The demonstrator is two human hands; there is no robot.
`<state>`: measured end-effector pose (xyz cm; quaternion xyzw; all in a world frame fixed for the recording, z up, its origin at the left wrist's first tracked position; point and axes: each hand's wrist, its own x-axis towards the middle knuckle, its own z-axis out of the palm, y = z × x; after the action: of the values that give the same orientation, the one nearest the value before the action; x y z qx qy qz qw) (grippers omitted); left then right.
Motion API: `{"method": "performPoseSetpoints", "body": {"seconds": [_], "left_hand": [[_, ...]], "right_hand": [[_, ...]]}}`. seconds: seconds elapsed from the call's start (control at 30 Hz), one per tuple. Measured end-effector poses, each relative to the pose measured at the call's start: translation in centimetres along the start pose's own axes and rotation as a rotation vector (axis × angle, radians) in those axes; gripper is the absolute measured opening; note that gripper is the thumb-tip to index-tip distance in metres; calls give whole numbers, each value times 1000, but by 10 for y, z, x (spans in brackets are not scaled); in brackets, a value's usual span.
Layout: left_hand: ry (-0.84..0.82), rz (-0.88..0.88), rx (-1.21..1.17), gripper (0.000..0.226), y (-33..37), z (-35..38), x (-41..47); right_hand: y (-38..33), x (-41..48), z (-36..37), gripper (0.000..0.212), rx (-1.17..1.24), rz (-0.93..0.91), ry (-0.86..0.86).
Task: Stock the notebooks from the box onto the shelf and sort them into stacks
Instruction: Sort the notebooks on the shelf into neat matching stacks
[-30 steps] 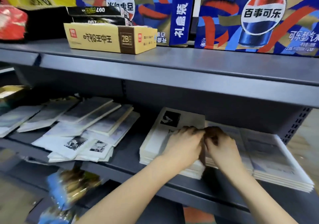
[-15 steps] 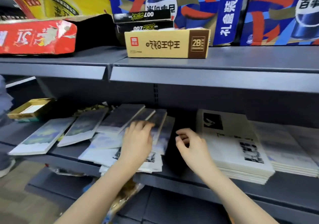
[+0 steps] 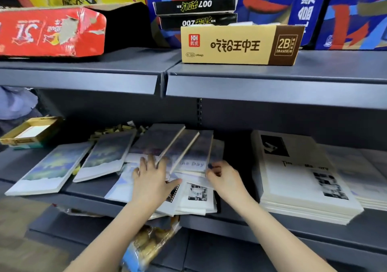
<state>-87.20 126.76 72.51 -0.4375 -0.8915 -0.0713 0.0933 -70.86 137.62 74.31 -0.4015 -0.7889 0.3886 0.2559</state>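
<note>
A loose, fanned pile of notebooks (image 3: 184, 146) with blue-grey covers lies on the middle grey shelf (image 3: 88, 190). My left hand (image 3: 154, 177) rests flat on the pile with straight, spread fingers. My right hand (image 3: 223, 178) is at the pile's right edge, fingertips curled on the corner of a notebook marked "Day" (image 3: 193, 162). Two more blue notebooks (image 3: 50, 167) lie spread at the left. A tidy stack of white notebooks (image 3: 301, 177) with black-and-white pictures sits to the right, and another stack (image 3: 366, 179) lies beyond it.
The upper shelf (image 3: 272, 72) carries a yellow eraser carton (image 3: 236, 45), black boxes (image 3: 196, 5), a torn red carton (image 3: 50, 31) and blue drink cartons (image 3: 345, 9). A small yellow tray (image 3: 31, 130) stands at the far left. Snack bags (image 3: 150, 240) fill the shelf below.
The view swung left. Both hands left the white stack on the right and came to the loose pile; the left now lies on it and the right pinches a notebook's corner.
</note>
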Motion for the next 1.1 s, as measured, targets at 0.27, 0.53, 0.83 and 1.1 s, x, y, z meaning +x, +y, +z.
{"method": "performPoseSetpoints", "body": {"seconds": [0.27,0.53,0.83,1.1], "left_hand": [[172,217,181,59,-13,-2,13],[311,267,156,36,-12,-6,14],[343,241,158,38,18,-10,-5],[196,90,132,31,50,-20,-23]], "right_hand": [[-7,30,22,29,-83,73,-14],[3,41,27,25,101,190,-19],[20,31,8,27,169,176,-31],[23,11,-8,22,235,164,-40]]}}
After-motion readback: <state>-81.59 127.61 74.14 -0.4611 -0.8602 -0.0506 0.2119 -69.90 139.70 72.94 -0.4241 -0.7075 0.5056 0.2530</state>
